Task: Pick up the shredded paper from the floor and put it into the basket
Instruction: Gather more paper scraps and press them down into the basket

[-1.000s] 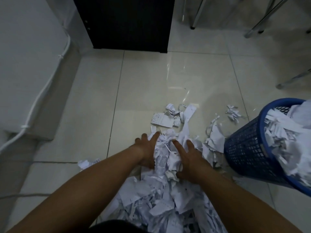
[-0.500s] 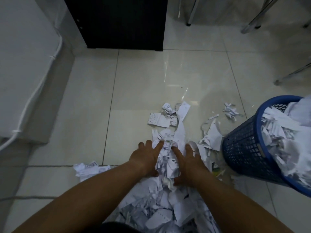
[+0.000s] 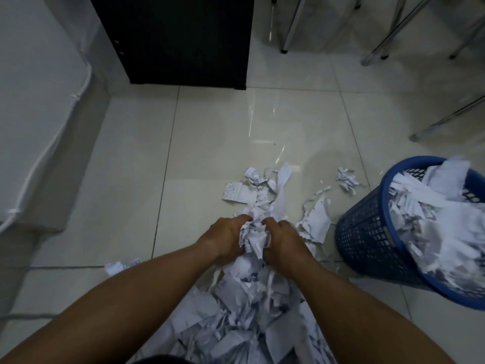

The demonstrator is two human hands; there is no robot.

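Head view: both hands (image 3: 254, 239) clench one shredded paper (image 3: 253, 236) wad.

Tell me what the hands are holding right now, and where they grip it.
Both hands, left hand and right hand, clutch a wad of shredded paper between them, squeezing it from opposite sides.

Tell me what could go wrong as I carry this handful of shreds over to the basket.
The wad of shreds is only squeezed between left hand and right hand, so loose strips may drop. The blue basket is already heaped above its rim, so more paper could slide off.
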